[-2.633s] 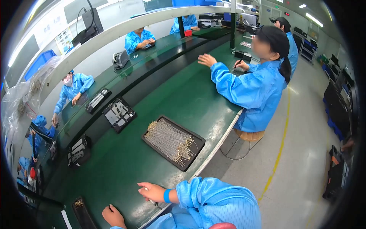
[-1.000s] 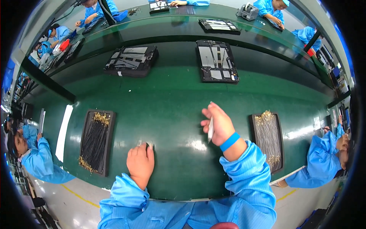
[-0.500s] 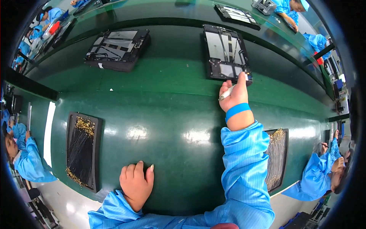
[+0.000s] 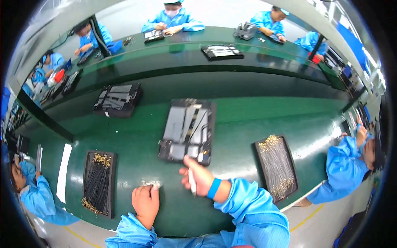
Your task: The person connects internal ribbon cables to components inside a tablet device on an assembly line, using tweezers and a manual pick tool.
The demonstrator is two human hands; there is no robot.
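My right hand, with a blue band at its wrist, is closed around a white pen-shaped tool. Its thumb reaches the near edge of a black, flat device with grey panels and dark cables, which sits on the bench in front of me. The fingers' hold on the device's underside is hidden. My left hand rests palm down on the green bench, holding nothing, with its fingers loosely bent and its thumb pointing away from me.
To the left stands a black tray of dark cables with gold ends; to the right, a similar tray of greyer cables. Another panelled device lies farther left. Beyond a raised shelf edge, several people in blue work.
My right hand has drawn back toward me, and the device has come nearer with it. The view has shifted to take in more of the far side. My left hand's fingers are more bent.
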